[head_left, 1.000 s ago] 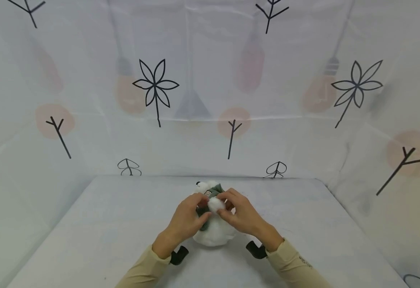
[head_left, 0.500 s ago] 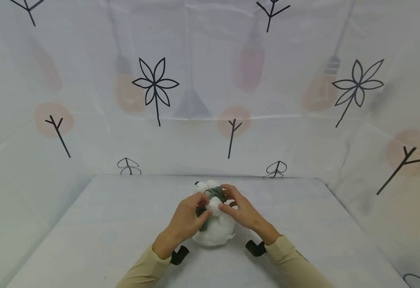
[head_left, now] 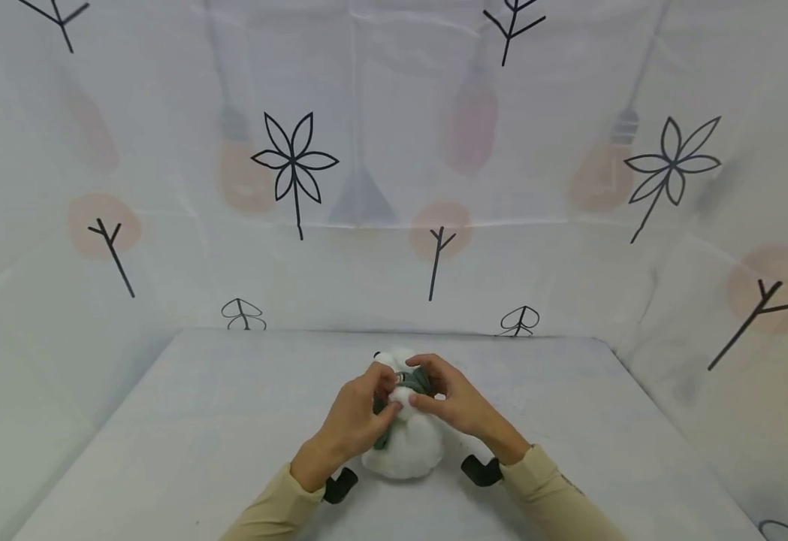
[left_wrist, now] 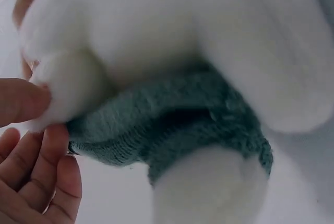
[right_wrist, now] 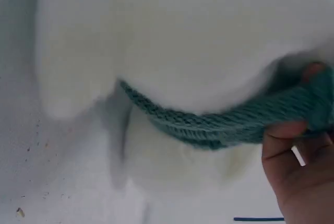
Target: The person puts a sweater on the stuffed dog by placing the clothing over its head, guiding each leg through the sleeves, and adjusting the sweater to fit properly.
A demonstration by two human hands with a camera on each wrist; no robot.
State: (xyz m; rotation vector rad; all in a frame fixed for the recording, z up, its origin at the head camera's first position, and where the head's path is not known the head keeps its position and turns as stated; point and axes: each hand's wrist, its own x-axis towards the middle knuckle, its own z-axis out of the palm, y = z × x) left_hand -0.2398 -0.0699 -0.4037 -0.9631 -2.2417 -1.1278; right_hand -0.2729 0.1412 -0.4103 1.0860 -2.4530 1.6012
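Note:
A white plush toy (head_left: 403, 447) with a small black spot on its far end sits on the table between my hands. Around it runs a green knitted scarf (right_wrist: 209, 122). With thumb and fingertips, my left hand (head_left: 353, 413) pinches a small round white lump (left_wrist: 75, 83) of the toy, right where the scarf's edge passes under it. The right hand (head_left: 457, 398) grips the scarf's band on the other side, one fingertip behind the knit and another in front. Most of the toy's head is hidden by the hands in the head view.
The pale tabletop (head_left: 245, 421) spreads out on every side of the toy. Behind it rises a white cloth backdrop (head_left: 366, 270) printed with flowers and twigs. A black wrist device (head_left: 480, 472) shows beneath the right wrist, and another black wrist device (head_left: 341, 485) beneath the left.
The toy has shifted slightly nearer to me. My right fingers have moved from the white lump onto the scarf, spreading wider, while the left hand keeps its place at the lump.

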